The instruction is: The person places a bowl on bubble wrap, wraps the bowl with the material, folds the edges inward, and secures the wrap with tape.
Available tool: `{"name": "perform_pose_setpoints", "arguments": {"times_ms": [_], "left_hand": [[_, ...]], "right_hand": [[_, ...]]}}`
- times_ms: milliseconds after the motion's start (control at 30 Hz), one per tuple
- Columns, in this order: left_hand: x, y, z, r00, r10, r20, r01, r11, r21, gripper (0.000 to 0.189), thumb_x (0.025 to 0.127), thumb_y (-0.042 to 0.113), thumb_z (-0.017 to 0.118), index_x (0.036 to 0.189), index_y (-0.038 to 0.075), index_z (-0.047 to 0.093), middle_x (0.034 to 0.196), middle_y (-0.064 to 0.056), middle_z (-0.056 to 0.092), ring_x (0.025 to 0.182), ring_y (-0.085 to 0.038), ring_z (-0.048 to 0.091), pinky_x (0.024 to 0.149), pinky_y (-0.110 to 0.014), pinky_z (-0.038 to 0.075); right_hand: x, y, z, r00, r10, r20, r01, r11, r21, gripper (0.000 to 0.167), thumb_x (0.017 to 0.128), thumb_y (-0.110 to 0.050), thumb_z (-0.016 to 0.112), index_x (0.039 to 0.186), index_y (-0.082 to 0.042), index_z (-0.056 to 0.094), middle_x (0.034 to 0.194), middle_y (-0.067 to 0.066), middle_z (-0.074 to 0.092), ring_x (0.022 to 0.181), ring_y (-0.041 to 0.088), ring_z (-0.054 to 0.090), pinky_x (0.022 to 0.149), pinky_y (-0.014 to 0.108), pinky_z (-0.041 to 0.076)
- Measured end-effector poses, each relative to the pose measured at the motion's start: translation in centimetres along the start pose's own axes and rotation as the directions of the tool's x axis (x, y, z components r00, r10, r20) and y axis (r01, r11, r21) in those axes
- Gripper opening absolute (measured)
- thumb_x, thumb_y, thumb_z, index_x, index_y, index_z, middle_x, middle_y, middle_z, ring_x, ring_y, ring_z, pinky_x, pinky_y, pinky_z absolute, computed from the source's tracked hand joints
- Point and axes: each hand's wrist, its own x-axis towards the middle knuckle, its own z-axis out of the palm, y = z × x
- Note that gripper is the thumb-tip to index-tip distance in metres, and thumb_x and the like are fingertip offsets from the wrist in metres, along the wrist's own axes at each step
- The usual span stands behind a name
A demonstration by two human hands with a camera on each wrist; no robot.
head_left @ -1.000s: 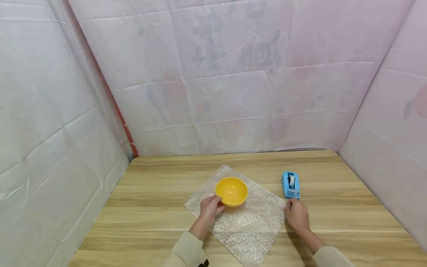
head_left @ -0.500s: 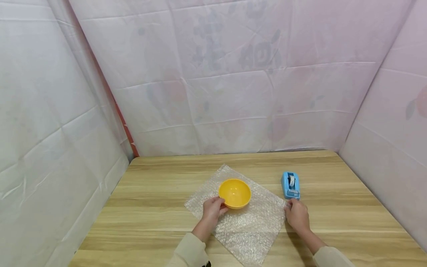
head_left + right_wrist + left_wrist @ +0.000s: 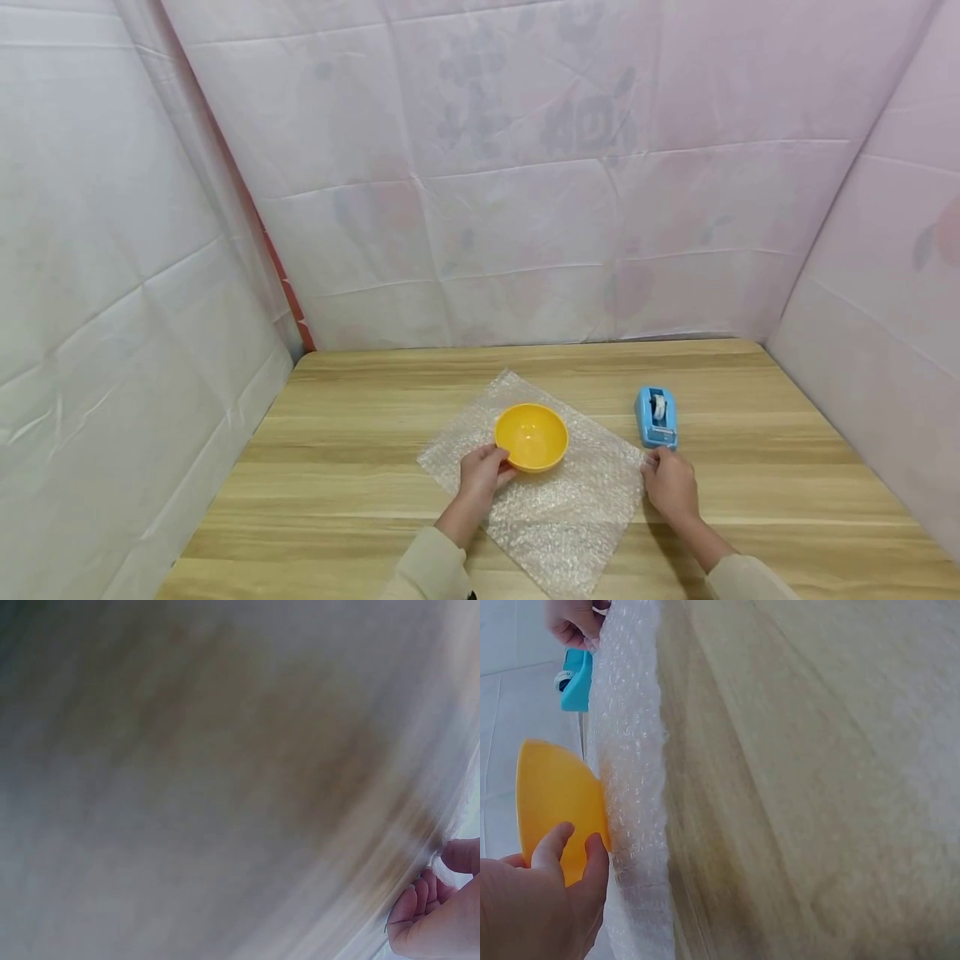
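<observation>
A yellow bowl (image 3: 532, 437) stands upright on a sheet of clear bubble wrap (image 3: 570, 508), which lies like a diamond on the wooden table. My left hand (image 3: 480, 482) grips the bowl's near left side, thumb at the rim and the other fingers lower on the outside. In the left wrist view the same hand (image 3: 547, 900) has its fingertips against the yellow wall. At the sheet's right corner, my right hand (image 3: 670, 483) pinches the bubble wrap between thumb and fingers. The right wrist view catches this hand (image 3: 439, 911) at its edge, fingers curled.
Just beyond my right hand sits a blue tape dispenser (image 3: 656, 417) with a roll in it. White sheeting (image 3: 525, 250) closes in the back and both sides of the wooden table (image 3: 360, 467).
My left hand has shifted the bowl a little to the right and nearer over the bubble wrap. The right hand keeps its place at the corner.
</observation>
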Motion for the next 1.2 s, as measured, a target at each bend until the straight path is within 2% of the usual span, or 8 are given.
{"name": "perform_pose_setpoints", "arguments": {"times_ms": [233, 500, 767, 933, 1033, 1133, 1200], "left_hand": [[0.0, -0.2, 0.0, 1.000, 0.009, 0.005, -0.009, 1.000, -0.003, 0.047, 0.088, 0.004, 0.051, 0.126, -0.021, 0.039, 0.114, -0.034, 0.054, 0.100, -0.032, 0.063, 0.085, -0.038, 0.053], [0.1, -0.4, 0.1, 1.000, 0.001, -0.005, -0.001, 1.000, -0.001, 0.045, 0.089, 0.004, 0.051, 0.126, -0.020, 0.040, 0.118, -0.034, 0.053, 0.100, -0.030, 0.063, 0.086, -0.039, 0.053], [0.1, -0.4, 0.1, 1.000, 0.002, -0.004, -0.002, 1.000, 0.003, 0.045, 0.089, 0.005, 0.051, 0.126, -0.019, 0.041, 0.119, -0.034, 0.053, 0.104, -0.032, 0.062, 0.087, -0.040, 0.052], [0.0, -0.3, 0.1, 1.000, 0.006, -0.009, -0.006, 1.000, 0.006, 0.045, 0.089, 0.005, 0.051, 0.126, -0.018, 0.042, 0.120, -0.034, 0.052, 0.105, -0.033, 0.061, 0.088, -0.040, 0.052], [0.0, -0.4, 0.1, 1.000, 0.003, -0.023, -0.003, 1.000, 0.005, 0.044, 0.089, 0.004, 0.052, 0.125, -0.018, 0.043, 0.118, -0.033, 0.054, 0.101, -0.030, 0.062, 0.087, -0.040, 0.052], [0.0, -0.5, 0.2, 1.000, 0.002, -0.027, -0.002, 1.000, 0.002, 0.044, 0.088, 0.003, 0.052, 0.125, -0.018, 0.043, 0.117, -0.032, 0.055, 0.097, -0.026, 0.063, 0.086, -0.039, 0.053], [0.0, -0.5, 0.2, 1.000, 0.001, -0.029, -0.001, 1.000, 0.000, 0.044, 0.088, 0.003, 0.052, 0.125, -0.018, 0.043, 0.116, -0.032, 0.056, 0.095, -0.024, 0.063, 0.086, -0.038, 0.053]], "right_hand": [[0.0, 0.0, 0.0, 1.000, 0.005, 0.003, -0.005, 1.000, 0.006, 0.017, 0.082, 0.000, 0.058, 0.091, 0.015, 0.057, 0.081, 0.025, 0.059, 0.071, 0.029, 0.055, 0.066, 0.046, 0.049], [0.0, 0.0, -0.1, 1.000, 0.000, -0.014, 0.000, 1.000, 0.005, 0.012, 0.082, 0.000, 0.059, 0.083, 0.011, 0.057, 0.070, 0.016, 0.054, 0.064, 0.024, 0.050, 0.054, 0.030, 0.040], [0.1, 0.1, -0.2, 1.000, 0.020, 0.009, -0.020, 0.999, 0.030, 0.010, 0.082, 0.000, 0.058, 0.082, 0.009, 0.055, 0.069, 0.013, 0.052, 0.064, 0.022, 0.048, 0.052, 0.026, 0.037], [0.2, 0.0, -0.7, 0.996, 0.065, 0.053, -0.071, 0.990, 0.119, 0.011, 0.081, -0.001, 0.056, 0.083, 0.009, 0.053, 0.069, 0.013, 0.051, 0.063, 0.021, 0.047, 0.051, 0.025, 0.036], [0.2, -0.1, -0.9, 0.991, 0.115, 0.064, -0.124, 0.977, 0.171, 0.015, 0.081, -0.003, 0.053, 0.086, 0.011, 0.053, 0.071, 0.016, 0.053, 0.064, 0.022, 0.048, 0.051, 0.025, 0.038], [0.1, -0.4, -1.2, 0.977, 0.191, 0.093, -0.209, 0.948, 0.242, 0.020, 0.081, -0.005, 0.051, 0.092, 0.012, 0.051, 0.075, 0.017, 0.054, 0.066, 0.021, 0.049, 0.052, 0.025, 0.041], [0.0, -0.6, -1.4, 0.962, 0.243, 0.128, -0.271, 0.915, 0.300, 0.023, 0.083, -0.007, 0.050, 0.096, 0.012, 0.049, 0.076, 0.016, 0.054, 0.065, 0.019, 0.050, 0.052, 0.025, 0.043]]}}
